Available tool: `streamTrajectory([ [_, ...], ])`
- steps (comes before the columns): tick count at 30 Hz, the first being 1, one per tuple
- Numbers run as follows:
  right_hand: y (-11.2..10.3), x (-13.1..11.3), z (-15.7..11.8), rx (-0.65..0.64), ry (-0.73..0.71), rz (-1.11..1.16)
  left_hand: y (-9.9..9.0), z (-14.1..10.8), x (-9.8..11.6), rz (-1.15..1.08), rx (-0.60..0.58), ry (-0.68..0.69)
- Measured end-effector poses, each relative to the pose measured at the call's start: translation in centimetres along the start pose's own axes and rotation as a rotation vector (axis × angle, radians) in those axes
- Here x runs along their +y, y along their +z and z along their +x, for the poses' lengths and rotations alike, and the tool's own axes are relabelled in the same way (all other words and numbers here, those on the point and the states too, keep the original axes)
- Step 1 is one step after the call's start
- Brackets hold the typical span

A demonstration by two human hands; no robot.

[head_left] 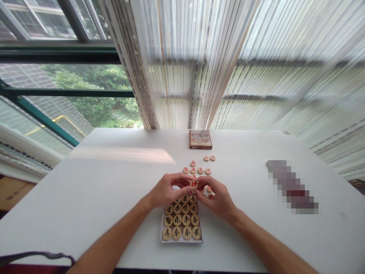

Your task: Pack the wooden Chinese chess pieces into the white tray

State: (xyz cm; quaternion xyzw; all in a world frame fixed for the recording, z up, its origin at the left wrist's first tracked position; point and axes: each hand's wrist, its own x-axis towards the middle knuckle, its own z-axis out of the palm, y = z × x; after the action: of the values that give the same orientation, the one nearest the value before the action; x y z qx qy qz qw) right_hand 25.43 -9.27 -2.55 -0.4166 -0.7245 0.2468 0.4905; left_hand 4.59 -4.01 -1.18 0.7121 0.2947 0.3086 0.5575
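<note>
Round wooden disc with a red character (194, 184) sits pinched between the fingertips of the left hand (165, 190) and right hand (219, 194), at the far end of a shallow white tray (182, 242). Work appears partway: black-lettered wooden discs (177, 220) fill its visible rows; red-lettered discs (200, 171) lie loose beyond.

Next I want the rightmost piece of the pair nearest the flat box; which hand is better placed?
Probably the right hand: it is nearer that piece. Both pinch the red-marked piece between them, so the left hand would need to keep hold.
</note>
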Motion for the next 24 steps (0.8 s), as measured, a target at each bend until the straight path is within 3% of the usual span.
streamTrajectory([
  [18, 0.14, -0.02, -0.21, -0.024, -0.038, -0.069, -0.02, 0.06, 0.73, 0.052, -0.025, 0.012],
  [24, 0.19, -0.2, -0.1, -0.044, -0.111, -0.108, -0.02, 0.1, 0.32, 0.046, -0.007, -0.006],
])
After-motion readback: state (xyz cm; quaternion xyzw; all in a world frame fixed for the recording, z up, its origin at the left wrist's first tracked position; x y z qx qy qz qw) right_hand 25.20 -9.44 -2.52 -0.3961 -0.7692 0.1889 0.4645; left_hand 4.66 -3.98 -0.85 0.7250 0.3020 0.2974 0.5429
